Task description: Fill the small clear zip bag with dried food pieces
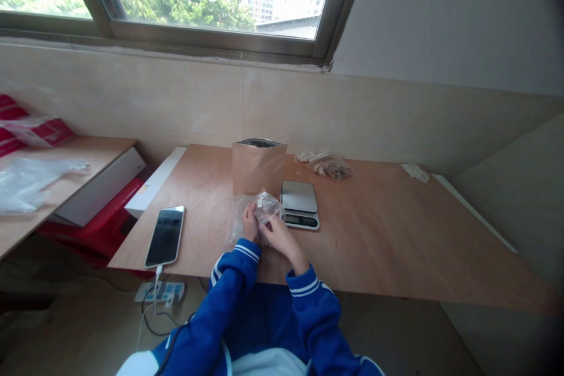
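My left hand is closed on a clear plastic bag, its fingers curled at the bag's left part. Against the right side of the same bag, my right hand has its fingertips pinched on the film. More clear film spreads flat on the table left of my left hand. Just behind the bag stands a brown kraft paper pouch, upright, its top gaping to a dark silvery lining. Close to my right hand lies a kitchen scale with a bare metal plate.
A plastic bag of brownish pieces lies behind the scale on the wooden table. At the left edge is a charging phone, cable running down to a power strip. A crumpled white scrap rests at the back right.
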Action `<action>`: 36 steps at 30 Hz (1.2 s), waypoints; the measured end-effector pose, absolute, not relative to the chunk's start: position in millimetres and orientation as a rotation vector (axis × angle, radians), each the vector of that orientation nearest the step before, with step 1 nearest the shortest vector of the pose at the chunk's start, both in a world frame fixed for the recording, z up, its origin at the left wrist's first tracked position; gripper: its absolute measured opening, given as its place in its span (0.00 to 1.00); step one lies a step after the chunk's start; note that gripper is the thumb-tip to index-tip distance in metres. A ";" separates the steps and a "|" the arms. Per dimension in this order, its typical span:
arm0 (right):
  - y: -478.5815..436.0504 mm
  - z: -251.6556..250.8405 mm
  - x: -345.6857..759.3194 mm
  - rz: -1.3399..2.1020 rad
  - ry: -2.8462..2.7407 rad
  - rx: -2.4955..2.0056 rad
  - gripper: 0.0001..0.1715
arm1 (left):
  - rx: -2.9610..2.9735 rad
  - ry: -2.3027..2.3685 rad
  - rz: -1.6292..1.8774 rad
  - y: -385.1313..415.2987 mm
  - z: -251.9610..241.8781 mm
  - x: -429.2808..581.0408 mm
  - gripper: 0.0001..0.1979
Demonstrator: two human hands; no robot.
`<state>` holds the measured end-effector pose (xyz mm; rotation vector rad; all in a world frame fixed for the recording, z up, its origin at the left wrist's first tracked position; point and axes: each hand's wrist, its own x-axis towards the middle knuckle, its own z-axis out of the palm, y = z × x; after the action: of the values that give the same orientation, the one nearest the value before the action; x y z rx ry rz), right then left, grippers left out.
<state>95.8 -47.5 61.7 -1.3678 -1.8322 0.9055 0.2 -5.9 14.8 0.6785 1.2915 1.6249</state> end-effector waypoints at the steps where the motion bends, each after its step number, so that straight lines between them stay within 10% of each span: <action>1: -47.5 60.5 95.7 0.877 -1.814 -1.381 0.13 | 0.696 1.270 1.619 -6.1 14.7 1.1 0.11; 18: 67.6 227.7 111.2 0.233 -1.767 -0.969 0.14 | 0.743 1.274 1.649 -2.4 2.7 -0.6 0.15; 36: 37.6 170.6 126.3 0.260 -1.592 -1.129 0.22 | 0.837 1.252 1.654 -12.0 16.2 3.0 0.13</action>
<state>126.3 37.6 170.6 -1.1290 -1.5920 0.2603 3.0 -12.0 16.2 0.8371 1.2519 1.6537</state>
